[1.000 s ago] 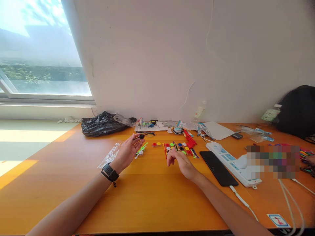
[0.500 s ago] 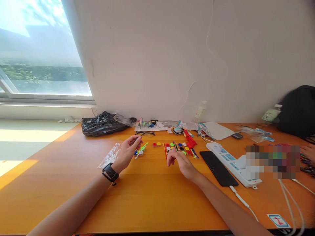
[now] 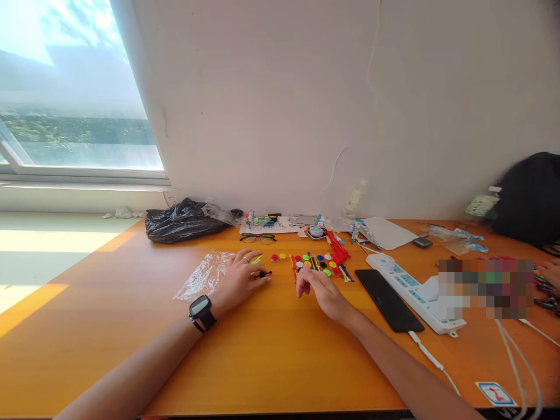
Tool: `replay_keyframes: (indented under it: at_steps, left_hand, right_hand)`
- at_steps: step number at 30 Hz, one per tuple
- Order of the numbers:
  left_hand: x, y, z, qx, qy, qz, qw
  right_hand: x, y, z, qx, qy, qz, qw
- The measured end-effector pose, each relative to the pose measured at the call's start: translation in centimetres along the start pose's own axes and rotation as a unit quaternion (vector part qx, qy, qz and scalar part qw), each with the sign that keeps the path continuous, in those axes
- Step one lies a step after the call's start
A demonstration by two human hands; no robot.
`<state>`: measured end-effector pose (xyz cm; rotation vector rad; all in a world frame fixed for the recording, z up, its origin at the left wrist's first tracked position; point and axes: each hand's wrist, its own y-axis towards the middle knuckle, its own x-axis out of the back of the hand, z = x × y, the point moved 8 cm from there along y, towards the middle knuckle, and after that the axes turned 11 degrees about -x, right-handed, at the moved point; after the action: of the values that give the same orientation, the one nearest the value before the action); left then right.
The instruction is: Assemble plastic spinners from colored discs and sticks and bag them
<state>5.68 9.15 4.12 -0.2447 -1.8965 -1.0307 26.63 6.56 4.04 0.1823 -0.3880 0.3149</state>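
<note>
My left hand (image 3: pixel 242 279) is palm down over the table, fingers stretched forward and apart. A small black plastic piece (image 3: pixel 262 274) lies between its thumb and fingers, and a bright green piece (image 3: pixel 257 259) shows just beyond the fingertips. Other small parts there are covered by the hand. My right hand (image 3: pixel 321 290) rests with its fingers curled inward; whatever may be inside them is hidden. Just past it lie coloured discs (image 3: pixel 321 258), red sticks (image 3: pixel 293 269) and blue and yellow sticks (image 3: pixel 346 273).
Clear plastic film (image 3: pixel 203 277) lies left of my left hand. Eyeglasses (image 3: pixel 258 238), a black bag (image 3: pixel 184 221) and a red toy part (image 3: pixel 338 248) are farther back. To the right are a black phone (image 3: pixel 388 300) and a white power strip (image 3: pixel 413 291). Another person's hand (image 3: pixel 549 271) shows at the right edge.
My left hand has come down from a raised pinch and turned palm down, its fingers spreading. The black piece now shows beside its thumb. My right hand is almost unmoved.
</note>
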Motion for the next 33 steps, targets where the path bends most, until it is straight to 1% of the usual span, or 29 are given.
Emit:
replay_keyframes:
  at_steps: [1, 3, 5, 6, 8, 11, 15, 20, 23, 25, 29, 33]
  left_hand:
    - [-0.2, -0.1, 0.1, 0.002, 0.005, 0.009, 1.000]
    - [-0.4, -0.1, 0.0, 0.000, -0.004, 0.019, 1.000]
    - [-0.4, -0.1, -0.2, -0.011, -0.027, 0.015, 0.999]
    - [-0.3, 0.0, -0.4, -0.017, -0.036, 0.010, 0.999]
    - [-0.1, 0.1, -0.7, -0.023, -0.046, 0.007, 0.999]
    - [-0.4, 0.3, -0.8, -0.016, -0.044, 0.031, 0.998]
    - [-0.9, 0.1, -0.5, -0.003, -0.024, 0.052, 0.998]
    - [-0.8, -0.1, -0.3, -0.002, 0.019, 0.035, 0.999]
    - [-0.5, 0.0, -0.8, -0.017, 0.029, 0.025, 0.999]
    - [-0.5, 0.0, -1.1, -0.028, 0.037, 0.033, 0.998]
    - [-1.1, 0.0, -1.5, -0.058, 0.052, 0.054, 0.996]
    - [-1.6, -0.3, -1.3, -0.073, 0.067, 0.048, 0.994]
  right_hand:
    - [0.0, -0.1, 0.4, 0.014, -0.027, -0.009, 0.999]
    - [0.1, -0.4, 1.4, 0.055, -0.112, -0.050, 0.991]
    - [0.2, -0.7, 2.1, 0.087, -0.210, -0.098, 0.969]
    - [0.2, -0.8, 2.2, 0.092, -0.250, -0.115, 0.957]
    - [0.1, -0.8, 1.9, 0.087, -0.306, -0.125, 0.940]
    - [-0.1, -0.7, 1.1, 0.077, -0.351, -0.118, 0.926]
    - [-0.2, -0.6, 0.9, 0.074, -0.375, -0.111, 0.917]
    - [-0.9, -1.0, 1.2, 0.097, -0.382, -0.080, 0.916]
    - [-1.4, -1.2, 1.1, 0.108, -0.388, -0.059, 0.913]
    - [-1.6, -1.4, 1.0, 0.114, -0.390, -0.053, 0.912]
    - [-2.0, -1.6, 1.0, 0.121, -0.381, -0.040, 0.916]
    - [-2.4, -1.6, 1.0, 0.120, -0.381, -0.028, 0.916]
